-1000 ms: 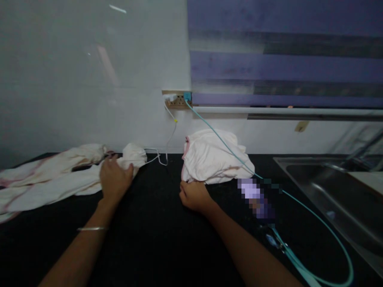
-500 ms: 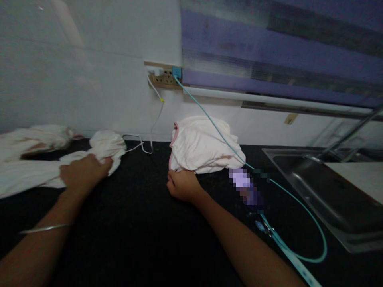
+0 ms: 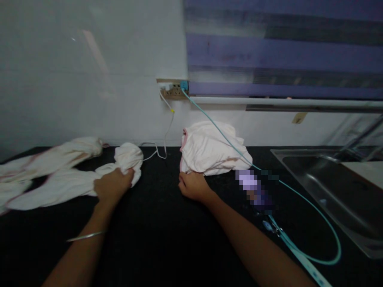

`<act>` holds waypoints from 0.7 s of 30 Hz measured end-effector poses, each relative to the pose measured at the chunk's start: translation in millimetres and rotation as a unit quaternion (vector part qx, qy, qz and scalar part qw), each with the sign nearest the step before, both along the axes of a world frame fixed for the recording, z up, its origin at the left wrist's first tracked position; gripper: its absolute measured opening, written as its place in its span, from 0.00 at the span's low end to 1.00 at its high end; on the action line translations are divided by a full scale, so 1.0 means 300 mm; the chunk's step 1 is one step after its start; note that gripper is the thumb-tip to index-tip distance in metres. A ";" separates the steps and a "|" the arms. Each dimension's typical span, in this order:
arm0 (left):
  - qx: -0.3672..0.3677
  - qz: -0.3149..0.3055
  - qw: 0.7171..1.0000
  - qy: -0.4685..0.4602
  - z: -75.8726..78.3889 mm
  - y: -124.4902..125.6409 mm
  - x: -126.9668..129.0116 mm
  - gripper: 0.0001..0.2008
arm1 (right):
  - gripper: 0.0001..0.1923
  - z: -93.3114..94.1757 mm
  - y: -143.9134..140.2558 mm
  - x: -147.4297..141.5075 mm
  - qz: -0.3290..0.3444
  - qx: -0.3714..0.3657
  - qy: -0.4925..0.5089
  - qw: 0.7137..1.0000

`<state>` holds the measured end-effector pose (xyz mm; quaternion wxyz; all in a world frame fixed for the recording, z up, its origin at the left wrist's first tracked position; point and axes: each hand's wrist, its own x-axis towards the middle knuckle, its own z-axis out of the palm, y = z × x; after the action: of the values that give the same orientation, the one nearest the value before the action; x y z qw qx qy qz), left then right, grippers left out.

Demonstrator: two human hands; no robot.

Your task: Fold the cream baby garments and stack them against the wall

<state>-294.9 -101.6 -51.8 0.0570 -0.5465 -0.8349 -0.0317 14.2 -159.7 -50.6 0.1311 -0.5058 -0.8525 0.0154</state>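
A: Right, scene by size. Black worktop [image 3: 155, 239] spans the view. Steel sink [image 3: 338, 191] at far right. Purple blind [image 3: 284, 52] over the back wall.

B: Cloth?

A: Two lots. Long white garment [image 3: 54, 179] spread out at left, running off frame; its bunched end lies under the left hand [image 3: 112, 186]. Folded pink-edged pile [image 3: 209, 153] sits centre, against the wall.

B: Hands?

A: Left grip is closed over the bunched end of the garment, fingers curled into the fabric. Right hand [image 3: 193, 186] is a fist at the pile's front edge, touching it. Can't tell whether it actually pinches cloth or only rests there.

B: Cables?

A: Teal cable [image 3: 299, 199] runs from the wall socket [image 3: 175, 88] across the pile, then loops down to the right on the worktop. Thin white cable [image 3: 163, 149] hangs from the same socket, lying between the two cloths. Thin bangle [image 3: 86, 236] on the left wrist.

B: Handling notes?

A: My read: keep the left grip low and drag the garment flat, so it doesn't snag the white cable. Lift the teal cable off before shifting the pile.

B: Change from half a second back?

A: Left hand now sits further right, nearer the centre, with the bunched end beside it. Right fist unchanged at the pile. The view has also panned.
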 end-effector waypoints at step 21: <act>0.367 -0.148 0.909 -0.132 0.074 -0.259 0.222 0.22 | 0.16 0.016 -0.016 0.000 -0.007 -0.006 0.036 0.999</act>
<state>-228.4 -179.3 -29.6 0.1373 -0.5951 -0.6737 -0.4161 14.2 -164.4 -45.7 0.1582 -0.5115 -0.8438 0.0380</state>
